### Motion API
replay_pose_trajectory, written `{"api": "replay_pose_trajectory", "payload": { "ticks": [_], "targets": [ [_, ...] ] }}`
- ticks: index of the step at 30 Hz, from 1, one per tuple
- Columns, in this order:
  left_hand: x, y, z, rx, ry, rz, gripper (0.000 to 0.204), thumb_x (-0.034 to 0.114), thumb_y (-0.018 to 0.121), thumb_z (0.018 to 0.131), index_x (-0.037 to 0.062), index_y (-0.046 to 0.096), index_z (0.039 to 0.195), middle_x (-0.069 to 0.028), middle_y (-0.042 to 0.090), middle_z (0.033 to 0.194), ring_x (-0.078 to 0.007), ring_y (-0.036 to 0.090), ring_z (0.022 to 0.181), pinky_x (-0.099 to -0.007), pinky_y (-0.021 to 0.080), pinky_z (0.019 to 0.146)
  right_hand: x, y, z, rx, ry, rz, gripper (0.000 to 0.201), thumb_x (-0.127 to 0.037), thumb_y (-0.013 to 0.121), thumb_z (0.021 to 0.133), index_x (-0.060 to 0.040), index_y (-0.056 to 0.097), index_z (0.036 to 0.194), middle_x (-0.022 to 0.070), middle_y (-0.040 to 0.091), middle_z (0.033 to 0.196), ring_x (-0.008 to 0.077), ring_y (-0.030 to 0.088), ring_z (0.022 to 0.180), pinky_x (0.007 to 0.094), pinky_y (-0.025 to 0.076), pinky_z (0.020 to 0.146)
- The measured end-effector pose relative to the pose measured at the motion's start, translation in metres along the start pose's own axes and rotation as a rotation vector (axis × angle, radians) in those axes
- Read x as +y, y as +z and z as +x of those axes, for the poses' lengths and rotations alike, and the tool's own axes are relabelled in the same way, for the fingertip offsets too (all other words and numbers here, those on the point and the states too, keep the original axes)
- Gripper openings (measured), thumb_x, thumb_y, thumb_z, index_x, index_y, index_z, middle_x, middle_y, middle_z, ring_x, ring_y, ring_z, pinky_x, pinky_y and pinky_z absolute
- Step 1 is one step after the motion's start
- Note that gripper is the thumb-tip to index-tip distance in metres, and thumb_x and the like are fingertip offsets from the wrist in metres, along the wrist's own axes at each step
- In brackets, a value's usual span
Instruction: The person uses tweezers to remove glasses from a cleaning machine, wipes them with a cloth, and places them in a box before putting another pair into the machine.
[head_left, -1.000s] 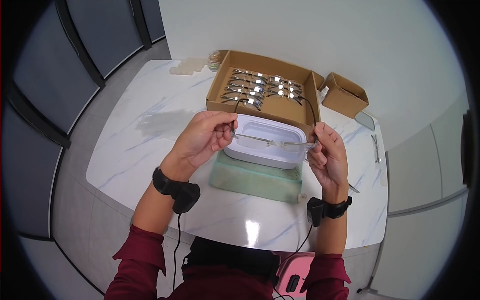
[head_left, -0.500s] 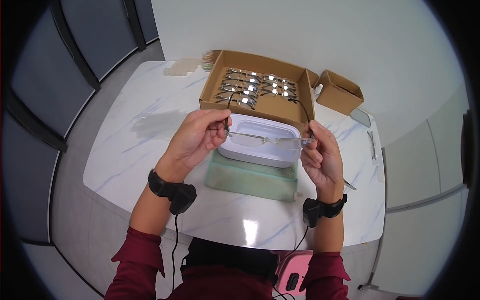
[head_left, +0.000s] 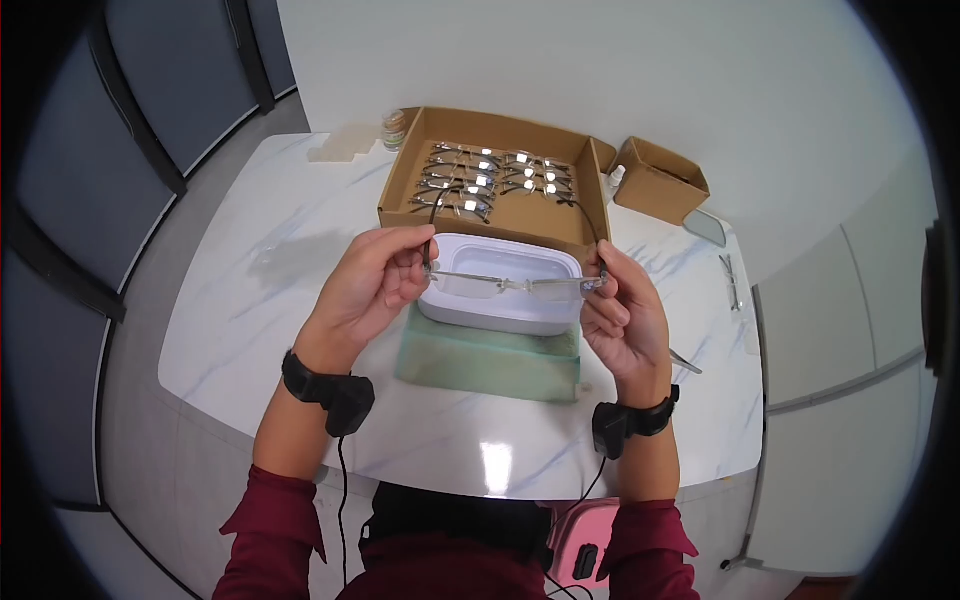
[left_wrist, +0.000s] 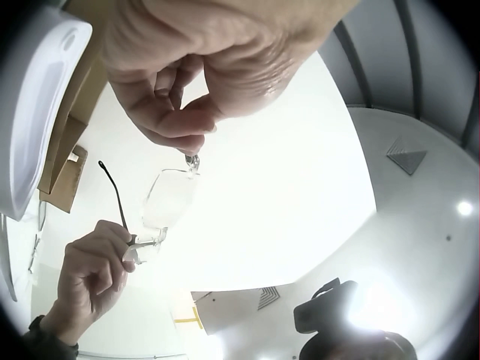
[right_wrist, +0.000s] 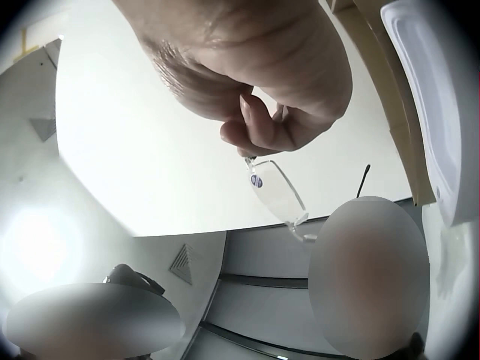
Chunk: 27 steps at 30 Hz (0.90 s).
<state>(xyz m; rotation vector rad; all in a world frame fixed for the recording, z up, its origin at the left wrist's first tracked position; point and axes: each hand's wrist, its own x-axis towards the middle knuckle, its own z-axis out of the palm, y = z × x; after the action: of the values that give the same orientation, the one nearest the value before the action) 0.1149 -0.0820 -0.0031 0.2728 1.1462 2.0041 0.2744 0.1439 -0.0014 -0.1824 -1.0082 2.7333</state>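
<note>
Head view shows your left hand (head_left: 375, 280) and right hand (head_left: 620, 315) pinching the two hinge ends of the rimless glasses (head_left: 510, 284). You hold them above the white tub (head_left: 500, 300) on the counter (head_left: 260, 300), with the cardboard box (head_left: 400, 180) at 12 o'clock beyond.

Person — dark red sleeves (head_left: 275, 520) pushed up the forearms; black wrist-strapped cameras (head_left: 340, 398) on both wrists — thin black cables trailing down.

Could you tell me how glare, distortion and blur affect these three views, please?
Head view: fisheye bends the table edges, and a ceiling light glares near the front. Left wrist view: a bright background washes out the glasses. Right wrist view: blurred patches cover the lower part.
</note>
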Motion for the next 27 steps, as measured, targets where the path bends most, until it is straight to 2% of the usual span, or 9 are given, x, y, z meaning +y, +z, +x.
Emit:
{"api": "replay_pose_trajectory", "payload": {
  "ticks": [5,7,11,14,15,18,19,24,27],
  "targets": [
    [-0.005,-0.007,0.011,-0.069,-0.077,-0.244,0.024,0.015,0.058,0.098,-0.0016,0.063,0.082,-0.0018,0.051,0.059,-0.0055,0.038,0.045,-0.0176,0.029,0.037,0.002,0.015,-0.004,0.035,0.044,0.246,0.019,-0.014,0.053,0.103,0.0009,0.062,0.094,0.0036,0.062,0.067,0.0040,0.042,0.041,0.0165,0.030,0.033],
    [-0.006,-0.007,0.015,-0.102,-0.106,-0.370,0.022,0.015,0.058,0.099,-0.0020,0.064,0.086,-0.0028,0.052,0.061,-0.0059,0.039,0.047,-0.0173,0.029,0.037,0.002,0.014,-0.004,0.011,0.032,0.245,0.019,-0.014,0.053,0.103,0.0008,0.061,0.094,0.0041,0.063,0.068,0.0039,0.043,0.042,0.0163,0.030,0.033],
    [-0.007,-0.002,0.012,-0.145,-0.081,-0.355,0.022,0.016,0.057,0.099,-0.0018,0.064,0.088,-0.0031,0.055,0.065,-0.0068,0.042,0.049,-0.0182,0.035,0.042,0.000,0.010,-0.003,0.006,0.018,0.214,0.017,-0.014,0.054,0.103,0.0004,0.060,0.096,0.0034,0.062,0.067,0.0044,0.042,0.042,0.0169,0.029,0.034],
    [-0.003,0.018,0.002,0.031,0.078,-0.086,0.022,0.018,0.056,0.101,0.0000,0.065,0.092,-0.0025,0.062,0.073,-0.0078,0.052,0.061,-0.0206,0.043,0.056,-0.002,0.008,-0.001,0.028,-0.069,-0.028,0.015,-0.014,0.055,0.101,-0.0012,0.060,0.095,0.0009,0.059,0.066,0.0045,0.043,0.045,0.0177,0.030,0.038],
    [-0.003,0.015,0.001,0.030,0.086,-0.083,0.022,0.018,0.056,0.101,0.0000,0.065,0.092,-0.0025,0.062,0.073,-0.0078,0.052,0.061,-0.0206,0.043,0.056,-0.003,0.008,-0.001,0.078,-0.102,-0.230,0.014,-0.014,0.057,0.101,-0.0021,0.061,0.094,-0.0003,0.058,0.067,0.0043,0.044,0.047,0.0181,0.030,0.041],
    [-0.004,-0.001,0.002,-0.049,0.301,0.497,0.021,0.019,0.060,0.099,0.0007,0.070,0.096,-0.0003,0.065,0.080,-0.0059,0.054,0.064,-0.0193,0.043,0.058,-0.009,0.008,-0.002,0.122,-0.113,-0.596,0.014,-0.016,0.061,0.099,-0.0032,0.063,0.093,-0.0024,0.057,0.068,0.0034,0.044,0.051,0.0187,0.031,0.044],
    [-0.005,-0.002,0.000,-0.044,0.303,0.499,0.021,0.019,0.060,0.099,0.0007,0.070,0.096,-0.0003,0.065,0.080,-0.0059,0.054,0.064,-0.0193,0.043,0.058,-0.009,0.008,-0.002,0.121,-0.090,-0.761,0.014,-0.016,0.063,0.098,-0.0034,0.064,0.092,-0.0032,0.056,0.069,0.0026,0.044,0.053,0.0190,0.031,0.046],
    [-0.003,-0.009,-0.008,-0.141,0.510,0.918,0.015,0.013,0.070,0.092,0.0003,0.076,0.095,-0.0016,0.066,0.078,-0.0090,0.055,0.069,-0.0226,0.043,0.062,-0.001,0.005,-0.002,0.012,-0.148,-0.922,0.014,-0.015,0.067,0.095,-0.0018,0.065,0.090,-0.0040,0.055,0.070,0.0018,0.044,0.058,0.0191,0.033,0.052],
    [-0.001,-0.010,-0.013,-0.208,0.542,1.000,0.012,0.010,0.073,0.088,-0.0001,0.076,0.093,-0.0038,0.067,0.078,-0.0113,0.057,0.072,-0.0258,0.044,0.063,0.003,0.005,-0.003,-0.010,-0.235,-1.022,0.013,-0.014,0.068,0.094,-0.0008,0.066,0.091,-0.0040,0.056,0.070,0.0028,0.045,0.062,0.0196,0.035,0.054]
  ]
}}
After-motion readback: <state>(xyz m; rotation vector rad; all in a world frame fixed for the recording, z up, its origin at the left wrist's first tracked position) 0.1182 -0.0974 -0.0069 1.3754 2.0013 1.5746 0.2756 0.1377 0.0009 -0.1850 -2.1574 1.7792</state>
